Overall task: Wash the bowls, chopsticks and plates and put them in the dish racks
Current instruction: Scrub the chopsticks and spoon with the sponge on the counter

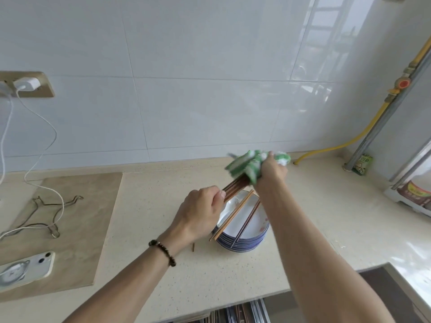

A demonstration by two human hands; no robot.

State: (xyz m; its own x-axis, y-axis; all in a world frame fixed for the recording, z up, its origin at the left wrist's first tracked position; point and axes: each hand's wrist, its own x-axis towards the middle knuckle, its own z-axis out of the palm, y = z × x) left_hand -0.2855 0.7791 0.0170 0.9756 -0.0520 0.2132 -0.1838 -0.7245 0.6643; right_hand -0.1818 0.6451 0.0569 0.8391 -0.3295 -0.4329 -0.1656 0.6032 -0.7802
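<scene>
My left hand point(202, 208) grips the near end of a bundle of dark brown chopsticks point(234, 187) above the counter. My right hand point(270, 169) holds a green and white soapy cloth point(251, 163) wrapped round the far end of that bundle. Below both hands stands a stack of blue-rimmed white bowls point(242, 236). Across the top bowl lie more chopsticks point(235, 213), some light, some dark. A short brown piece point(193, 247) lies on the counter by the stack.
A beige counter point(163, 264) runs along a white tiled wall. At the left are a wire stand point(50, 214), a phone point(25, 268) and a charger cable point(44, 145). A yellow hose point(335, 146) and a packet point(363, 164) are at the right. A dish rack point(242, 314) shows below the counter edge.
</scene>
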